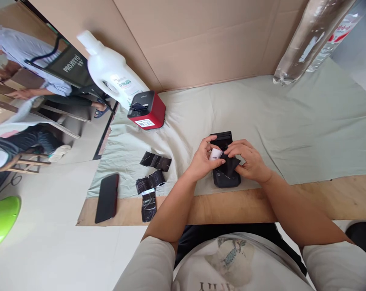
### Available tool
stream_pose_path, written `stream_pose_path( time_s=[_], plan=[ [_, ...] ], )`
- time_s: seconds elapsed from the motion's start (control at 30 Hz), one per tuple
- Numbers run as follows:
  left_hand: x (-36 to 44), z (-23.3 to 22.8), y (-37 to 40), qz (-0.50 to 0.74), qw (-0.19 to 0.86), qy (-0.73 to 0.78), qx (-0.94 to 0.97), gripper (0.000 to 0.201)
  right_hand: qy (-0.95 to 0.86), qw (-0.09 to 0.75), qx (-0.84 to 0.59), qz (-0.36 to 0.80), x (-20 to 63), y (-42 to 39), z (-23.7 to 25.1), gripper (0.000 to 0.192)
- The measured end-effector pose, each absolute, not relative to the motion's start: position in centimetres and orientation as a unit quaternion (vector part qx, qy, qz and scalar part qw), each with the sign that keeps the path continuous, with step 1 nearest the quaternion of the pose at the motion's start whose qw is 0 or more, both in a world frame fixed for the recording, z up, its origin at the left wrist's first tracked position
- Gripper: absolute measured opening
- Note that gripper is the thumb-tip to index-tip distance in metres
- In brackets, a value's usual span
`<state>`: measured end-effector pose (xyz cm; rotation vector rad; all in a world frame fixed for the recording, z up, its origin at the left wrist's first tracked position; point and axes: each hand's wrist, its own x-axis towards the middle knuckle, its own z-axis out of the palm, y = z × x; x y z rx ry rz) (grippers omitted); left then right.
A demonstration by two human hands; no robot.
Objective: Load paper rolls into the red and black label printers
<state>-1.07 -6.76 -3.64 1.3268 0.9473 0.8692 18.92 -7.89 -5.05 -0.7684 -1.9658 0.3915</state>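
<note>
My left hand (206, 155) is closed around a small white paper roll (215, 154), gripped between thumb and fingers. A thin dark sheet (229, 165) hangs from beside the roll, and the fingers of my right hand (248, 159) pinch it. Under both hands lies a black handheld device (227, 180), perhaps a card terminal, with its far end (221, 138) showing beyond my fingers. Its middle is hidden by the sheet and my hands. Strips of black film (155, 161) and a loose black roll (157, 178) are to the left of my left hand.
A phone (106, 198) lies at the table's left front corner. Farther back stand a red-and-black box-shaped device (148, 109) and a white jug (110, 68). Cardboard (213, 40) walls the back; a wrapped roll (310, 40) and water bottle (334, 42) stand right. Other people sit at left.
</note>
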Motion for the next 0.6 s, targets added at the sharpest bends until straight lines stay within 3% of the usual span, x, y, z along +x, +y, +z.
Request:
stream_pose_path(
  time_s=[0.13, 0.27, 0.47, 0.6],
  plan=[
    [-1.4, -4.1, -6.8, 0.384, 0.589, 0.42, 0.574, 0.076, -0.827, 0.453, -0.301, 0.143, 19.3, -7.8, -4.6, 0.018],
    [-1.3, -4.3, -6.9, 0.392, 0.546, 0.422, 0.609, 0.054, -0.846, 0.408, -0.295, 0.173, 20.5, -7.4, -3.7, 0.012],
    [-0.7, -4.8, -7.2, 0.359, 0.314, 0.395, 0.785, 0.029, -0.868, 0.344, -0.281, 0.221, 21.6, -7.2, -3.6, 0.012],
    [-0.6, -5.3, -7.2, 0.3, 0.245, 0.405, 0.828, 0.023, -0.878, 0.32, -0.285, 0.215, 21.5, -7.2, -4.0, 0.014]
  ],
)
